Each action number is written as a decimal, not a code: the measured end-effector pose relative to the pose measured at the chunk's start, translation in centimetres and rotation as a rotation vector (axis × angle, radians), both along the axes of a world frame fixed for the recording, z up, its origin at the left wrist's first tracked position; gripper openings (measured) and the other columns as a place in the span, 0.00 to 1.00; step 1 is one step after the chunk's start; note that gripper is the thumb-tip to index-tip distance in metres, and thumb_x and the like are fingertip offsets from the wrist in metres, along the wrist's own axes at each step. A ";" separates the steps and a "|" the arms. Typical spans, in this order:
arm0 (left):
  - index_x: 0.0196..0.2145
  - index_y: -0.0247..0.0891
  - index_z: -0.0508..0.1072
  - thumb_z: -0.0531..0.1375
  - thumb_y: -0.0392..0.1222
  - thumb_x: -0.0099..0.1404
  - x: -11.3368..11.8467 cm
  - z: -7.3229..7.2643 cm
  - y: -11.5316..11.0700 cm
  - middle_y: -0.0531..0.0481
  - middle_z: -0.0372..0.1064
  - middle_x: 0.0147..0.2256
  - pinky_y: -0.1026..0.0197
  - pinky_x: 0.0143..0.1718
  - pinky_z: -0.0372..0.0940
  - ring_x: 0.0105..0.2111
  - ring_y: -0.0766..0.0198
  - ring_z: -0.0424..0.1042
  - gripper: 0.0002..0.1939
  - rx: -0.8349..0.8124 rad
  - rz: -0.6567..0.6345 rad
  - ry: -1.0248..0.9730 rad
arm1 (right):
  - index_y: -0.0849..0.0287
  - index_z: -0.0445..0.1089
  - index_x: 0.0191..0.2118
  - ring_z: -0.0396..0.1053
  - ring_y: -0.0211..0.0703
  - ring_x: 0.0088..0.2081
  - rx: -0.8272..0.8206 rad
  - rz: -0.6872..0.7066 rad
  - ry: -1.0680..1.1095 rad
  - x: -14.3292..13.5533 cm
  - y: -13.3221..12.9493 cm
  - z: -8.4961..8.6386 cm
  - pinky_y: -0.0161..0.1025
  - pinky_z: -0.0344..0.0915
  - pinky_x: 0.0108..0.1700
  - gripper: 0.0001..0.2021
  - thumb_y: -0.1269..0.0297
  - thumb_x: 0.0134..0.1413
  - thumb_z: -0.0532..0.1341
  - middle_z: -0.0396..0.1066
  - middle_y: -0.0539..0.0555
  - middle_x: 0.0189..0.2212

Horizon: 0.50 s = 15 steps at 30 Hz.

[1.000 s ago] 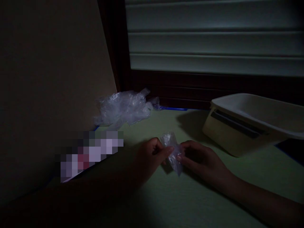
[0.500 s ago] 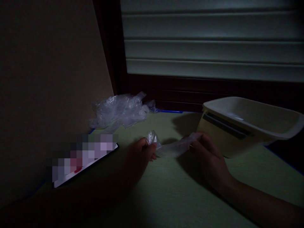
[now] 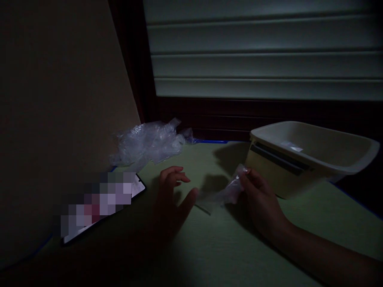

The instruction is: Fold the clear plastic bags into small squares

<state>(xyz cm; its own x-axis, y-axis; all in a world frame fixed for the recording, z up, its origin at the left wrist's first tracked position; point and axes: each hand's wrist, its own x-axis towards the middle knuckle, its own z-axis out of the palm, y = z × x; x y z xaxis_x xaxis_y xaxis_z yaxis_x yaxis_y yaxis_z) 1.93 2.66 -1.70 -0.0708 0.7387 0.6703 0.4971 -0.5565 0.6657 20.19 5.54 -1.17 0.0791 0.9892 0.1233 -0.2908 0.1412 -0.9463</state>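
My right hand (image 3: 260, 195) pinches a small clear plastic bag (image 3: 230, 193) between thumb and fingers. The bag hangs toward the left, its loose end above the pale green tabletop (image 3: 227, 251). Just left of it, my left hand (image 3: 173, 195) is open, thumb and fingers spread, holding nothing. A thin stick-like thing (image 3: 203, 209) lies on the tabletop beneath the bag's loose end; its kind is too dim to make out. Behind the left hand sits a crumpled heap of clear plastic bags (image 3: 149, 141).
A cream plastic bin (image 3: 272, 175) with a dark slot stands at the right; something shiny and clear (image 3: 291, 146) lies inside. On the left is a phone (image 3: 139, 187), its screen blurred out. A wall (image 3: 60, 79) and a slatted panel (image 3: 254, 63) bound the table.
My left hand has let go of the bag and spread its fingers. The bag now hangs from my right hand alone. A thin stick-like thing has come into view below it.
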 end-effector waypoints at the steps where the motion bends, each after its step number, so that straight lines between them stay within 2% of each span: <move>1: 0.35 0.40 0.63 0.58 0.36 0.56 0.1 0.3 -0.3 0.46 0.59 0.43 0.53 0.43 0.63 0.44 0.57 0.64 0.08 0.027 -0.040 0.031 | 0.57 0.65 0.25 0.61 0.32 0.16 0.006 0.013 -0.007 0.0 0.0 0.1 0.29 0.60 0.18 0.14 0.53 0.41 0.67 0.64 0.43 0.16; 5: 0.41 0.40 0.62 0.64 0.41 0.53 0.3 0.9 -1.2 0.45 0.61 0.42 0.55 0.42 0.63 0.43 0.56 0.64 0.19 0.017 -0.263 0.115 | 0.57 0.64 0.24 0.62 0.32 0.17 0.052 0.106 -0.044 -0.4 -0.5 0.5 0.29 0.62 0.19 0.15 0.53 0.43 0.65 0.64 0.44 0.17; 7: 0.42 0.40 0.61 0.67 0.41 0.51 0.4 0.7 -1.3 0.46 0.62 0.40 0.57 0.40 0.63 0.41 0.57 0.65 0.23 -0.026 -0.313 0.137 | 0.57 0.64 0.24 0.62 0.32 0.18 0.070 0.160 -0.063 -0.6 -0.9 0.7 0.29 0.63 0.19 0.15 0.51 0.43 0.65 0.64 0.44 0.17; 9: 0.39 0.40 0.61 0.67 0.39 0.50 0.4 0.4 -1.3 0.48 0.64 0.37 0.58 0.37 0.62 0.37 0.59 0.66 0.22 -0.085 -0.286 0.146 | 0.57 0.63 0.24 0.63 0.33 0.18 0.090 0.218 -0.094 -0.7 -1.2 0.9 0.30 0.64 0.19 0.16 0.51 0.44 0.65 0.64 0.45 0.18; 11: 0.33 0.39 0.62 0.65 0.36 0.51 0.4 0.2 -1.2 0.51 0.65 0.32 0.60 0.34 0.62 0.32 0.61 0.66 0.15 -0.159 -0.229 0.157 | 0.57 0.63 0.24 0.63 0.33 0.18 0.112 0.258 -0.133 -0.8 -1.4 1.0 0.30 0.64 0.19 0.16 0.50 0.44 0.64 0.64 0.46 0.18; 15: 0.23 0.38 0.63 0.61 0.35 0.53 0.5 0.8 -1.0 0.54 0.65 0.25 0.64 0.30 0.60 0.27 0.64 0.66 0.08 -0.291 -0.186 0.201 | 0.57 0.62 0.24 0.64 0.35 0.19 0.135 0.297 -0.190 -0.8 -1.7 1.1 0.32 0.65 0.20 0.17 0.49 0.44 0.64 0.65 0.47 0.19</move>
<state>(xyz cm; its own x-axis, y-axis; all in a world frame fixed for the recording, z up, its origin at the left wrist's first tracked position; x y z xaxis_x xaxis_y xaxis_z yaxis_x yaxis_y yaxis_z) 2.40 1.62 -0.90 0.1937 0.8874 0.4184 0.5418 -0.4523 0.7084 19.37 3.82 -0.10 -0.2457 0.9394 0.2392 -0.1585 0.2045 -0.9659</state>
